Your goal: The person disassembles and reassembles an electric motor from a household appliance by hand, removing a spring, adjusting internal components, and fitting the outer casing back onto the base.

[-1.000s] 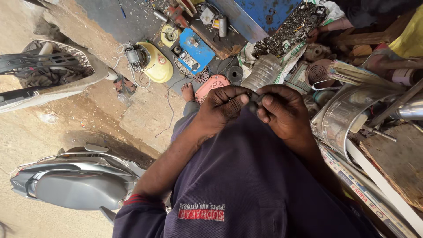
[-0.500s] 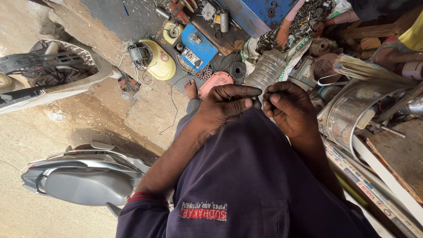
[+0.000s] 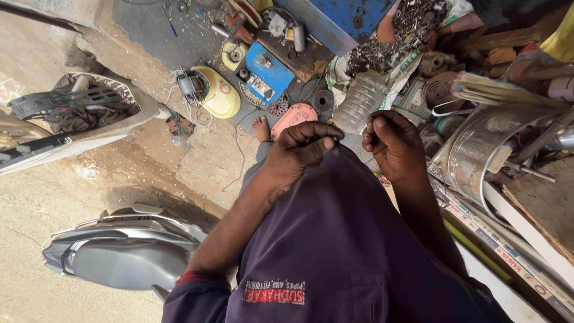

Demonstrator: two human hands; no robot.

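Now the two hands have come apart — a second ago they were knuckle to knuckle over the dark blue shirt [image 3: 335, 239], and at this moment a clear gap shows between them. The left hand [image 3: 302, 149] is curled shut, its fingers folded down on a small dark piece [image 3: 336, 136] that just peeks out at the thumb side; what the piece is cannot be made out. The right hand [image 3: 391, 143] is also closed, fingertips pinched together near its top, seemingly on a thin wire [image 3: 369, 122], though that is too fine to be sure of. Both sit close in front of the chest, above the bare foot [image 3: 261, 128] on the concrete floor [image 3: 209, 161].

The view has shifted too — the grey scooter panel [image 3: 119, 257] lies lower left. Judging from the parting, the hands look to be drawing something out between them rather than pressing it together.

Beyond them lie a clear plastic bottle [image 3: 359, 101], an orange round cover [image 3: 294, 116] and a yellow motor housing [image 3: 218, 93].
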